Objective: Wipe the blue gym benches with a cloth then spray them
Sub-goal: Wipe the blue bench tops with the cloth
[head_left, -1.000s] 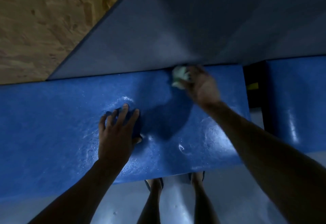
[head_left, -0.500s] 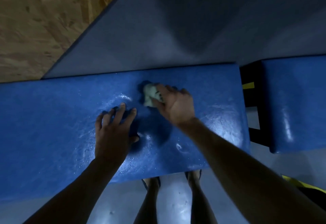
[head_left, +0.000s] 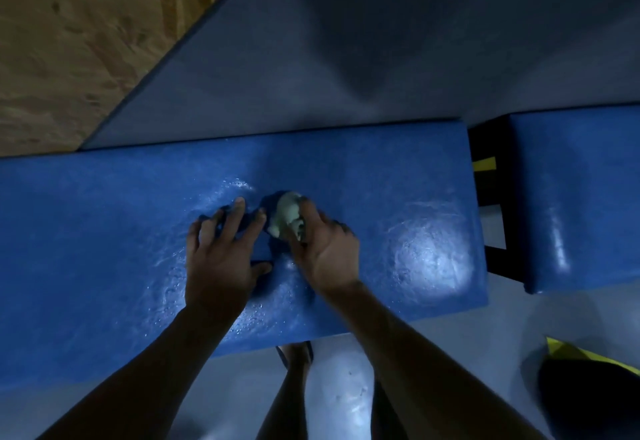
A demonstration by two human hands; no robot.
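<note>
Mid-wipe: the right hand grips the balled cloth at the blue bench's centre, the left hand pressing flat at its nine o'clock; the second bench at three o'clock and spraying seemingly remain.

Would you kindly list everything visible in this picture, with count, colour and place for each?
bench: one, blue, glossy, across the middle under both hands
second bench: one, blue, at the right, apart from the first by a gap
frame: one, black with a yellow mark, in the gap between the benches
cloth: one, pale, bunched, on the bench's middle
floor: grey, beyond and before the benches
board: one, brown, top left
dark object: one, black with a yellow edge, bottom right; cannot tell what it is
left hand: one, fingers spread, resting on the bench
right hand: one, its grip around the cloth
legs: two, below the bench's near edge
</note>
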